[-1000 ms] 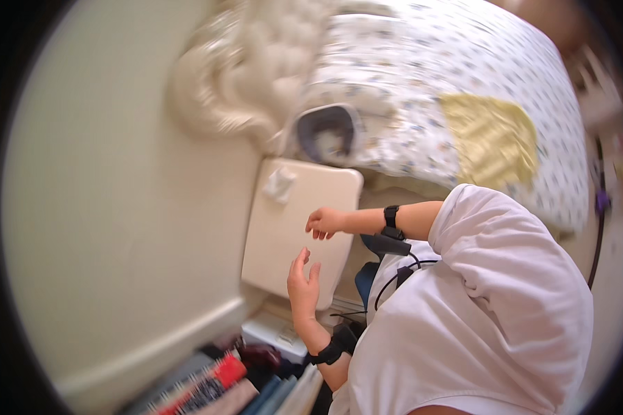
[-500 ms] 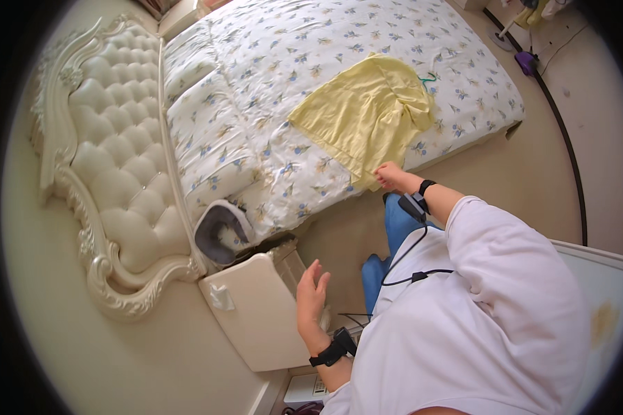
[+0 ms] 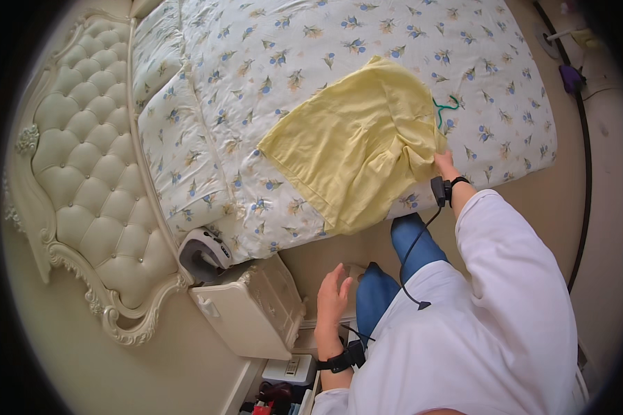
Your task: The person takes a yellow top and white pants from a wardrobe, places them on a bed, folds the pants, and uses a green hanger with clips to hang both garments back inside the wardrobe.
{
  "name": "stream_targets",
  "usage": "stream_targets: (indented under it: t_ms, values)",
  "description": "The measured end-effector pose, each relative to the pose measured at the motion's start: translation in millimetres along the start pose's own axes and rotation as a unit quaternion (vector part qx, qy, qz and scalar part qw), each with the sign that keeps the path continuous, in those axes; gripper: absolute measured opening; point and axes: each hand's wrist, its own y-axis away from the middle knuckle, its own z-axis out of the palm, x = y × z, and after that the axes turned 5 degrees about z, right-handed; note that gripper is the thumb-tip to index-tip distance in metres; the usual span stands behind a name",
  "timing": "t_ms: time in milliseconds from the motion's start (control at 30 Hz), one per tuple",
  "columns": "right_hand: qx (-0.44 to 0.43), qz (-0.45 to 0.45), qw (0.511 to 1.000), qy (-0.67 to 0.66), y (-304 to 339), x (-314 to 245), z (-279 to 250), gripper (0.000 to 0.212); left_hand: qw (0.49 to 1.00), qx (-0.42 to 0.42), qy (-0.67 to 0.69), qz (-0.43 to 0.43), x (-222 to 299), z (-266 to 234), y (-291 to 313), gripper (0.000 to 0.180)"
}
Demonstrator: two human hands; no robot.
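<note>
A yellow garment (image 3: 356,142), apparently a skirt, lies spread over the near side of the bed, with its lower corner hanging at the mattress edge. The green hook of a clothes hanger (image 3: 446,105) sticks out from its right end. My right hand (image 3: 445,163) is at that gathered right end, below the hook, its fingers closed on the cloth and partly hidden. My left hand (image 3: 333,294) hangs in the air beside the nightstand, fingers stretched out, holding nothing. Each wrist wears a black strap with a small device.
The bed (image 3: 256,83) has a white floral cover and a tufted cream headboard (image 3: 93,187) at left. A grey neck pillow (image 3: 202,254) sits by the white nightstand (image 3: 246,304). Below is an open drawer (image 3: 284,394) of small items. A black cable strip (image 3: 588,173) runs along the right.
My right hand has moved away from the garment's lower edge to its right end by the hanger and taken hold there. I have come closer to the bed. My left hand stays open.
</note>
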Motion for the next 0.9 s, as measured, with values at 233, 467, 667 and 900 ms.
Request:
stream_targets:
  t_ms: [233, 467, 667, 900]
  values:
    - [-0.092, -0.027, 0.995, -0.008, -91.8, -30.6, 30.5, 0.057, 0.994, -0.025, -0.076, -0.074, 29.4, 36.9, -44.5, 0.039]
    - [-0.032, -0.280, 0.958, -0.056, -19.2, -89.6, 8.5, 0.023, 0.995, -0.006, -0.079, -0.065, 57.4, 31.8, -43.3, 0.040]
    - [-0.171, -0.581, 0.795, 0.012, 263.6, -172.5, -87.9, 0.014, 0.983, 0.173, -0.064, 0.001, 70.3, -43.1, 22.7, 0.047]
    - [-0.387, -0.785, 0.478, 0.070, 578.1, -138.8, -142.4, 0.015, 0.820, 0.522, -0.232, 0.046, 55.1, -173.6, 218.8, 0.066]
